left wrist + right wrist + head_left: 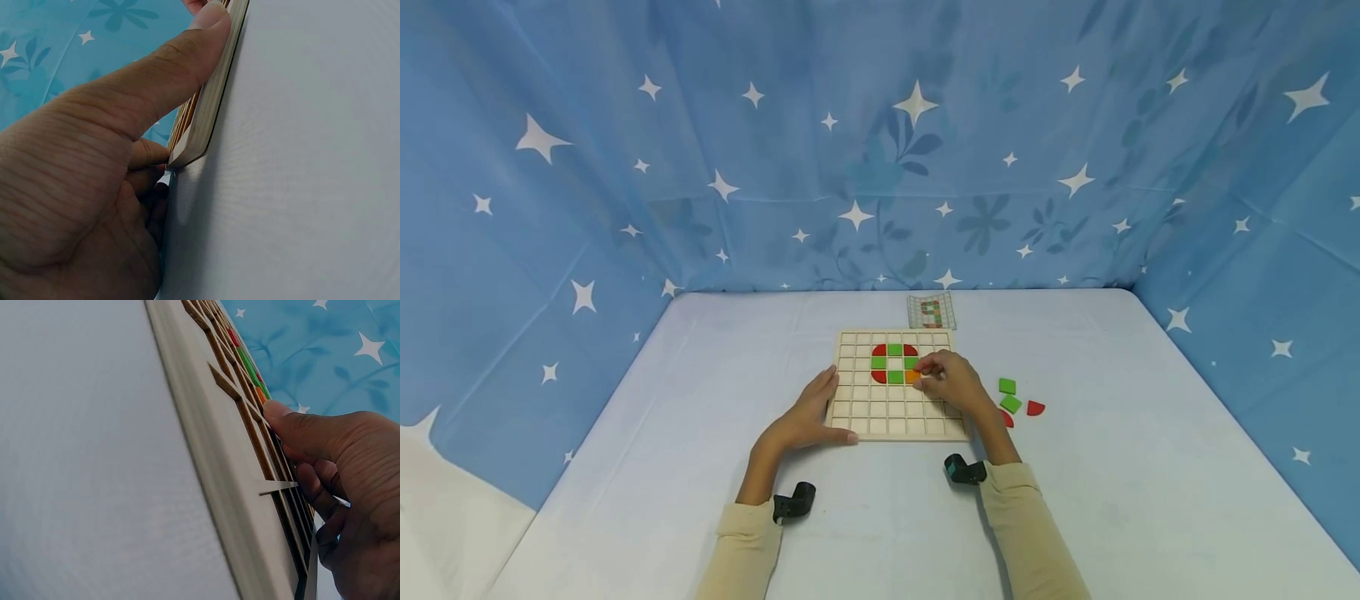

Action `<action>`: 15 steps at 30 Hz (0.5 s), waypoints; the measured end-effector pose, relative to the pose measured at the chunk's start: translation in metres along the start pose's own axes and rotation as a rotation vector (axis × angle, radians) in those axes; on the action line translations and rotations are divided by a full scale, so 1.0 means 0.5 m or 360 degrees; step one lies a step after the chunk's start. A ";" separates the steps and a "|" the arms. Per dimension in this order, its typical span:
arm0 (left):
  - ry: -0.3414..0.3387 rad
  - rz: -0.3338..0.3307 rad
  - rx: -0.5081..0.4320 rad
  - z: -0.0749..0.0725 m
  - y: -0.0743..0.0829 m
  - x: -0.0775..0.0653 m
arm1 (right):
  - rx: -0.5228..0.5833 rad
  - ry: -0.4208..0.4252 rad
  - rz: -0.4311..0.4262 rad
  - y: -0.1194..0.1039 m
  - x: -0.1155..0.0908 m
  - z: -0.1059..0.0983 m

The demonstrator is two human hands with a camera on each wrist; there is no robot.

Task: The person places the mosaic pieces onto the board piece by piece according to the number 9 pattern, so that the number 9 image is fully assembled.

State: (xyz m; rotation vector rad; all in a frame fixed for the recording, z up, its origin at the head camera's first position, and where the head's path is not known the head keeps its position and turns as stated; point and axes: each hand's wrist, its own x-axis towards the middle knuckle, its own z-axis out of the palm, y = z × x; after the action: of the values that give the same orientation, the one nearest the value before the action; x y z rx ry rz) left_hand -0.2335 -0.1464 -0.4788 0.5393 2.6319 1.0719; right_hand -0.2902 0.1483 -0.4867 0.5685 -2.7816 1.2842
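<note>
The left hand (pixel 808 421) braces the grid board (pixel 880 409), fingers fairly straight along its side, thumb against its front edge; should that pressure ease, I'd expect the board to skid on the worktop (pixel 1150 467). It sits midway between the worktop's left and right edges, the picture card (pixel 932 312) just behind it, towards the back edge, where a backward shove could knock it askew. On the board, the right hand (pixel 955 381) pinches the orange piece (pixel 912 377) between thumb and finger; if let go across a divider, it might sit crooked or jostle the green tile (pixel 895 377) beside it. Further towards the right edge lie loose green squares (pixel 1007 386) and red quarter-rounds (pixel 1036 408), which a low, careless withdrawal could scatter.
</note>
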 end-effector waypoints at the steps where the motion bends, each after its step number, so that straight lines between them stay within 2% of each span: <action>1: -0.0003 0.0001 0.0001 0.000 0.000 0.000 | 0.0002 -0.0002 0.0012 0.000 0.000 -0.001; 15: -0.0010 0.0007 0.0018 0.000 -0.004 0.002 | 0.0029 -0.0026 0.0050 -0.006 0.000 -0.004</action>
State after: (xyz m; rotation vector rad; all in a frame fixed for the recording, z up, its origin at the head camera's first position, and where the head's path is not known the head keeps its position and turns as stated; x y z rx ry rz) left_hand -0.2351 -0.1471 -0.4804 0.5501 2.6337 1.0558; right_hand -0.2895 0.1479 -0.4829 0.5408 -2.8059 1.3183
